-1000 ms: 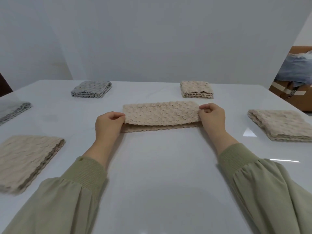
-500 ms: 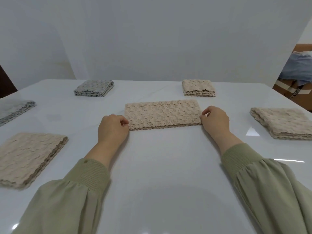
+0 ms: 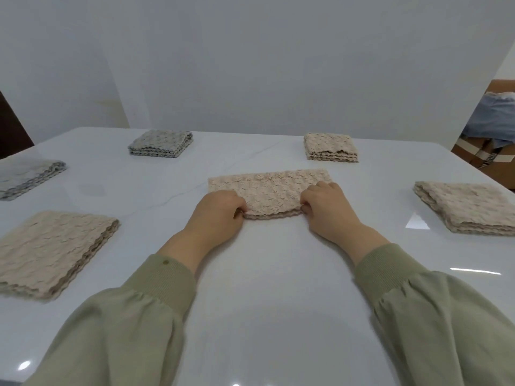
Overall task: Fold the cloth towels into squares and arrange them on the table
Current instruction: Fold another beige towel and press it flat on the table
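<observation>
Pinching the near edge of the beige strip towel (image 3: 271, 190), my left hand (image 3: 216, 211) and right hand (image 3: 326, 208) each curl their fingers onto its folded layers. It lies flat mid-way across the white table (image 3: 267, 288). Beyond it to the left sits a grey square (image 3: 161, 143), and beyond it to the right a small beige square (image 3: 330, 149). Well off to its right lies a right beige towel (image 3: 468, 207), to its left a left beige towel (image 3: 53, 246) and, farther back, a blurred grey towel (image 3: 28, 174).
</observation>
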A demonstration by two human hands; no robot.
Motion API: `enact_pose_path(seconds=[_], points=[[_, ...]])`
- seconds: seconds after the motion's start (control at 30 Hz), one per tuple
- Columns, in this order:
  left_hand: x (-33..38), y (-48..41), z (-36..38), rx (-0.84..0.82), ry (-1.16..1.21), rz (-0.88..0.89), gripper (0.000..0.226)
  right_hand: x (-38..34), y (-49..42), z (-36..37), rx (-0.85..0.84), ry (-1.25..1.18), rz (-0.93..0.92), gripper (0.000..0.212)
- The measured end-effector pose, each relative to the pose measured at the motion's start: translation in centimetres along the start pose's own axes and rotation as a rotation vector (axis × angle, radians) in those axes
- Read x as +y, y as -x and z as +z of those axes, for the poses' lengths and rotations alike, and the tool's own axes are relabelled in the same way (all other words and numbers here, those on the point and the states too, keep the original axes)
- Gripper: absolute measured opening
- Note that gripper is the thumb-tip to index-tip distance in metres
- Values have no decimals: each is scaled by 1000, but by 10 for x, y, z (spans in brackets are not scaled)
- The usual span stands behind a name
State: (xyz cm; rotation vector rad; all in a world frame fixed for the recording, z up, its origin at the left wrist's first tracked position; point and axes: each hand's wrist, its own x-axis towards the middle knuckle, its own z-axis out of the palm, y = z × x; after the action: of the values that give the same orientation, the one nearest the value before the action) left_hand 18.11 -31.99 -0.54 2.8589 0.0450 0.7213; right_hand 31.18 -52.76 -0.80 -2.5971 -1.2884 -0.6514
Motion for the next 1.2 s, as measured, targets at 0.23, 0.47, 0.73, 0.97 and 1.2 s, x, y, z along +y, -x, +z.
enact_pose_path(seconds=[0.23,0.47,0.73,0.97,1.2], points=[[31,23,-54,-507,591,-252,14,-11,38,-49,-357,-262,53,18],[45,5,-7,-130,-88,-149,46,-53,6,-41,-58,-272,127,30],[36,9,4,-497,-199,-373,66,-20,7,-10,-497,-94,367,53],[35,16,-5,-364,-224,-391,69,16,13,-10,-418,-147,504,50],[51,15,1,-489,-99,2,65,26,4,-9,-152,-240,638,42]])
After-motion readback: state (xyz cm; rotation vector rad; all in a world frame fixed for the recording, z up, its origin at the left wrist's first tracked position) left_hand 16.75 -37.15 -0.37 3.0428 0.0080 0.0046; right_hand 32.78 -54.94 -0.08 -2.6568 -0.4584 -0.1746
